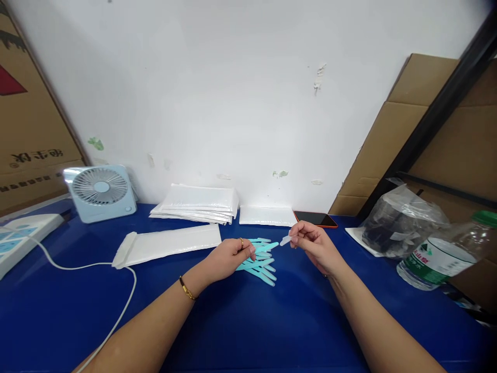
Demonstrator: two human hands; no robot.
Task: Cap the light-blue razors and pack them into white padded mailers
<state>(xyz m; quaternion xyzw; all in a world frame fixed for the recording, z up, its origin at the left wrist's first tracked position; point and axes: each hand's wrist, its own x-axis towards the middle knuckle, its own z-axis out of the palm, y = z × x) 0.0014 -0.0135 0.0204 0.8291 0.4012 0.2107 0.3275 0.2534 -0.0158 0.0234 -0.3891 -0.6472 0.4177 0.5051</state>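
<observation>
Several light-blue flat sticks [261, 263] lie in a loose pile on the blue table [248, 321]. My left hand [229, 256], with a ring and a bracelet on that arm, rests on the pile's left side, its fingertips touching the sticks. Just right of the pile, a little above the table, my right hand [314, 243] pinches a small pale strip [285, 240] between thumb and fingers. A white padded envelope [166, 245] lies flat to the left of my left hand, flap end pointing left.
A stack of white envelopes [198, 203] and a single one [267, 215] lie by the wall, next to a phone [316, 219]. A small fan [101, 192] with a white cable [97, 269] stands at left. A bagged dark item [399, 223] and a plastic bottle [438, 256] are at right.
</observation>
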